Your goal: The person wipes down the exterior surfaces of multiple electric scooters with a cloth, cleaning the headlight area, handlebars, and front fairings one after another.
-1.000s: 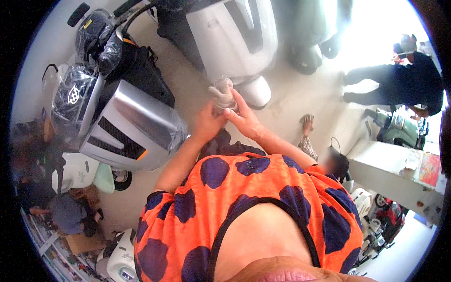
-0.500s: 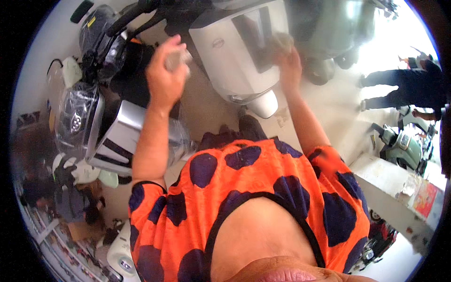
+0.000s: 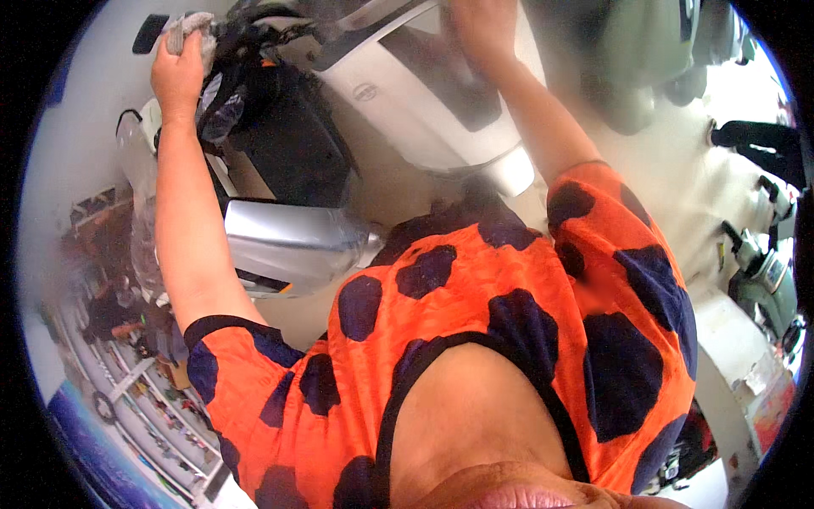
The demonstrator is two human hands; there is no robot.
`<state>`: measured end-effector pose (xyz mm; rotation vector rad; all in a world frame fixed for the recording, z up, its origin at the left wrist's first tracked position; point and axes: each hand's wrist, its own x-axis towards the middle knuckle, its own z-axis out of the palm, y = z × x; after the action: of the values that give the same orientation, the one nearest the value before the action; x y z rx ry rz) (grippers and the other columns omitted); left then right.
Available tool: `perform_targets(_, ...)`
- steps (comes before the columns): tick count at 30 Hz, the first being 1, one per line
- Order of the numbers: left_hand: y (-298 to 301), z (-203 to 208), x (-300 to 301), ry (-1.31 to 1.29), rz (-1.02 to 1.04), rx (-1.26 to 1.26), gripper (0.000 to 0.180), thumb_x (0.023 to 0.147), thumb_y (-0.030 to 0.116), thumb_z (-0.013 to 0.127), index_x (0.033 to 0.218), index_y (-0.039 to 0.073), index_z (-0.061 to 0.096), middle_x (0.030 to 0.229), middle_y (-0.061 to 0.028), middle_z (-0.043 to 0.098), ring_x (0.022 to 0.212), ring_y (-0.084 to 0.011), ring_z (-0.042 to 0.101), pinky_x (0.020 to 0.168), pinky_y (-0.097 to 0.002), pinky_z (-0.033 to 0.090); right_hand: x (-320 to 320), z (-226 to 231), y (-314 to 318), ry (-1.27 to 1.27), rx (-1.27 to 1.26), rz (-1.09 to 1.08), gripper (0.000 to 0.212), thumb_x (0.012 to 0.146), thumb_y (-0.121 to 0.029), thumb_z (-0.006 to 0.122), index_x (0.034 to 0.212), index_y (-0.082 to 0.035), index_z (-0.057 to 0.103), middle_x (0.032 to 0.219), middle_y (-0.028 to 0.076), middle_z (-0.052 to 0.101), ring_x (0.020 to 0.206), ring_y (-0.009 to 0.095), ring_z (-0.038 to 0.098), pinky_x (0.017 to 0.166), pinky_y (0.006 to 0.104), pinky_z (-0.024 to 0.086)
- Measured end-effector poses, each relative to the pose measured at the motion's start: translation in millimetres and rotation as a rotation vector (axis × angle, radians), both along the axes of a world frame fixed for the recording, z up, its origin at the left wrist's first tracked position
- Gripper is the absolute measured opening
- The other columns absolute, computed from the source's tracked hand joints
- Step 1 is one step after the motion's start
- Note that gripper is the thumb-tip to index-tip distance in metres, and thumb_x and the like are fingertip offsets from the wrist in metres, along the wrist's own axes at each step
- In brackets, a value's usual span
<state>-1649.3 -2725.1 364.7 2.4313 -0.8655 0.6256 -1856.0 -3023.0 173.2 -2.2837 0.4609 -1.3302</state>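
My left hand (image 3: pixel 178 75) is raised at the upper left, its fingers closed on a crumpled greyish cloth (image 3: pixel 200 34). The cloth is against or close beside the dark handlebar of a scooter, near a black mirror (image 3: pixel 149 34). My right hand (image 3: pixel 485 27) reaches up over the white front body (image 3: pixel 407 102) of another scooter. The top edge of the picture cuts off its fingers, so what they hold is hidden. Whether it touches the panel I cannot tell.
A silver scooter panel (image 3: pixel 288 236) is below the black seat-like part (image 3: pixel 292 140) on the left. Pale green scooters (image 3: pixel 632 64) stand at the upper right. A white counter (image 3: pixel 733 339) is on my right, and shelves (image 3: pixel 140 416) with small goods are at lower left.
My left hand has moved up and left with the cloth, from beside the white scooter to the dark handlebar. My right hand has gone up and slightly left, partly out of view.
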Motion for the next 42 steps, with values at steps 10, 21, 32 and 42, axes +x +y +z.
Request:
perform_targets(10, -38.4, -18.7, 33.6, 0.320, -0.068, 0.110, 0.031, 0.085, 0.025, 0.051, 0.107, 0.007, 0.063, 0.099, -0.0075, 0.064, 0.093, -0.0193, 0.057, 0.082, -0.0291, 0.041, -81.8, -197.9, -37.3, 0.233, 0.281, -0.319, 0.044, 0.080, -0.023, 0.050, 0.120, -0.003, 0.050, 0.127, 0.021, 0.043, 0.121, 0.036, 0.036, 0.102, 0.0428, 0.027)
perform_targets(21, -30.2, -8.8, 11.4, 0.463, -0.026, -0.031, 0.035, 0.082, 0.023, 0.056, 0.108, 0.000, 0.060, 0.102, -0.0076, 0.062, 0.092, -0.0180, 0.056, 0.084, -0.0297, 0.042, -74.6, -100.6, -71.1, 0.371, 0.530, -0.092, 0.037, 0.084, -0.035, 0.043, 0.106, -0.012, 0.063, 0.097, 0.022, 0.062, 0.094, 0.037, 0.057, 0.090, 0.0420, 0.040)
perform_targets(32, -39.1, -5.1, 2.6, 0.528, 0.001, -0.086, 0.024, 0.084, 0.015, 0.052, 0.104, 0.007, 0.062, 0.102, 0.0012, 0.060, 0.090, -0.0101, 0.054, 0.076, -0.0227, 0.041, 18.5, -41.9, -149.7, 0.293, 0.761, 0.313, 0.037, 0.087, -0.032, 0.044, 0.106, -0.003, 0.060, 0.104, 0.017, 0.060, 0.100, 0.032, 0.053, 0.089, 0.0372, 0.039)
perform_targets(42, -43.2, -3.4, -6.5, 0.522, -0.057, -0.117, 0.027, 0.082, 0.020, 0.054, 0.103, 0.004, 0.062, 0.097, -0.0026, 0.061, 0.086, -0.0125, 0.055, 0.074, -0.0258, 0.044, -50.3, -232.8, -151.9, 0.620, 1.003, 0.084, 0.063, 0.086, -0.057, 0.034, 0.119, -0.007, 0.055, 0.114, 0.018, 0.057, 0.107, 0.030, 0.052, 0.091, 0.0380, 0.038)
